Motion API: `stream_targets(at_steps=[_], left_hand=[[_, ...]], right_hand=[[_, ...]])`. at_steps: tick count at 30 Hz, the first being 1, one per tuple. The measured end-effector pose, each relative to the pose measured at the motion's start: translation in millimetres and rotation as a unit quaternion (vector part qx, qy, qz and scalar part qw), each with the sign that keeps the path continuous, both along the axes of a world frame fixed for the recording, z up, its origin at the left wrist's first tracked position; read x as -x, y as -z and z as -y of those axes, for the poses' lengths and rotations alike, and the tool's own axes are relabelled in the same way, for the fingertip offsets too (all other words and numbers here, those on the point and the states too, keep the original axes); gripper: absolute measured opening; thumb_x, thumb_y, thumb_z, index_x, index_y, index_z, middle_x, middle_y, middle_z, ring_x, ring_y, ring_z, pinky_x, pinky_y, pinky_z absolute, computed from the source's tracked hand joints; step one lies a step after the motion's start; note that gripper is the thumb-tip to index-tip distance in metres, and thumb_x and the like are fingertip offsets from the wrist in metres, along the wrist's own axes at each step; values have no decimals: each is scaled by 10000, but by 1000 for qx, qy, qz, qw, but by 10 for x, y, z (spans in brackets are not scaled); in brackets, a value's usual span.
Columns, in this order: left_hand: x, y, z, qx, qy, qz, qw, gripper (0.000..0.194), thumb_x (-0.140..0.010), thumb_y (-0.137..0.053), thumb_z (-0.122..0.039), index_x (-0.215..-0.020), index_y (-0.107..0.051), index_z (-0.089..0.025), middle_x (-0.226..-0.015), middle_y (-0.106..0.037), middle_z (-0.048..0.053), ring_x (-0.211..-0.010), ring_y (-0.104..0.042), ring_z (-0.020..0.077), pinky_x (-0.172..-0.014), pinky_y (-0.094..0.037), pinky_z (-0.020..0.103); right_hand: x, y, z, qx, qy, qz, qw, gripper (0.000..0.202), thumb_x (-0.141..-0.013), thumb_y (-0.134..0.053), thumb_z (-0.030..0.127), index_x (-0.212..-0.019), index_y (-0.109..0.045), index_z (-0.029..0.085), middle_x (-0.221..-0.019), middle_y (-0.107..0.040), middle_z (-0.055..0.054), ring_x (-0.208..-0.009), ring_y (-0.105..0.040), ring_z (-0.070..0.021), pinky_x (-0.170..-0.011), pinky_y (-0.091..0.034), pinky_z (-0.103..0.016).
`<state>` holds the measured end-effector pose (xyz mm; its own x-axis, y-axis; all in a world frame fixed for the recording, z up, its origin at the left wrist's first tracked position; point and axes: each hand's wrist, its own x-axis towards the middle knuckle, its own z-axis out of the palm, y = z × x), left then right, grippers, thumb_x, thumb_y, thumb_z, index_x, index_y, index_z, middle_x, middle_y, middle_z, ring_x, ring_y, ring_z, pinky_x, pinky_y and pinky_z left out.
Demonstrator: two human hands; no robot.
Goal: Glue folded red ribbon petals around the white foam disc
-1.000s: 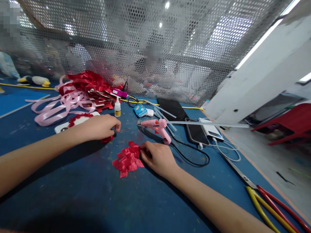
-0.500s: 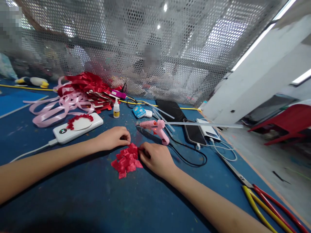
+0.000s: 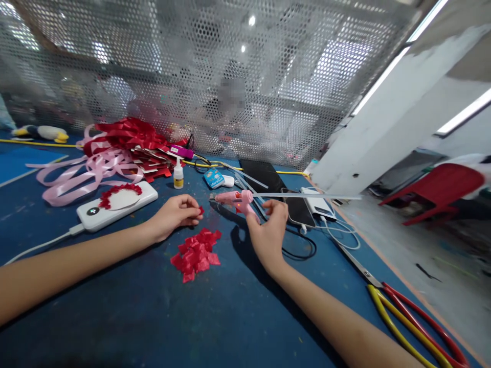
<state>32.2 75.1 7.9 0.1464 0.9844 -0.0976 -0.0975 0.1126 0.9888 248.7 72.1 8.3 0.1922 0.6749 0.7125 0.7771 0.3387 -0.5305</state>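
Between its thumb and fingertips, my left hand (image 3: 178, 214) pinches a small red ribbon piece (image 3: 201, 210). A loose pile of red ribbon pieces (image 3: 196, 255) lies on the blue table just below it. My right hand (image 3: 268, 232) is at the handle of a pink glue gun (image 3: 233, 197), with thumb and fingers apart around it; whether they touch it is partly hidden. A long clear glue stick (image 3: 307, 196) sticks out of the gun's back. At left, a white disc edged with red ribbon petals (image 3: 125, 198) rests on a white power bank (image 3: 115, 212).
Pink ribbon (image 3: 88, 174) and red ribbon (image 3: 130, 135) heap at the back left, beside a small glue bottle (image 3: 178, 174). A phone (image 3: 299, 208) and another power bank (image 3: 317, 203) lie at right with cables. Large scissors (image 3: 370, 278) lie along the right edge. A perforated metal screen (image 3: 184, 76) stands behind.
My left hand has lifted away from the pile with a red ribbon piece. My right hand has left the pile and moved up and right to the glue gun's handle.
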Motion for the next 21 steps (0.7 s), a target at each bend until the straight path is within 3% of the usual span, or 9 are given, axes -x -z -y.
stream_targets(at_steps=[4,7,11,15,21], left_hand=[[-6,20,12,13,-14,35,999,262,-609,-752,-227,-775,-561,-157,-687,-645,1,-647,-642,113,-617,-518,230],[-1,21,2,11,-33,47,998,258,-605,-751,-223,-803,-601,-151,-711,-651,6,-657,-640,111,-600,-507,214],[8,25,-16,-1,-57,52,997,227,-594,-743,-245,-765,-636,-141,-698,-652,15,-633,-615,109,-585,-492,217],[12,37,-16,-13,-70,54,996,249,-585,-741,-251,-795,-652,-151,-724,-654,5,-656,-613,107,-592,-478,215],[1,47,-7,-37,-88,54,994,370,-575,-755,-233,-893,-575,-178,-708,-631,-44,-619,-608,90,-551,-439,189]], right_hand=[[-27,44,-147,124,-72,53,988,352,-684,-572,262,-1011,-477,172,-1002,-580,-115,-937,-528,-258,-828,-413,-394],[-36,43,-183,188,-115,46,974,258,-769,-502,292,-999,-506,174,-902,-627,-94,-805,-580,-234,-718,-431,-349],[-27,20,-140,128,-109,-8,986,216,-820,-449,347,-936,-498,171,-805,-621,-71,-653,-557,-186,-601,-413,-299],[15,2,-88,106,-109,-28,988,273,-735,-588,429,-811,-454,203,-611,-535,14,-508,-473,-140,-501,-379,-268],[43,3,-69,100,-97,-6,990,293,-674,-656,394,-771,-453,207,-580,-503,30,-501,-473,-135,-489,-373,-267]])
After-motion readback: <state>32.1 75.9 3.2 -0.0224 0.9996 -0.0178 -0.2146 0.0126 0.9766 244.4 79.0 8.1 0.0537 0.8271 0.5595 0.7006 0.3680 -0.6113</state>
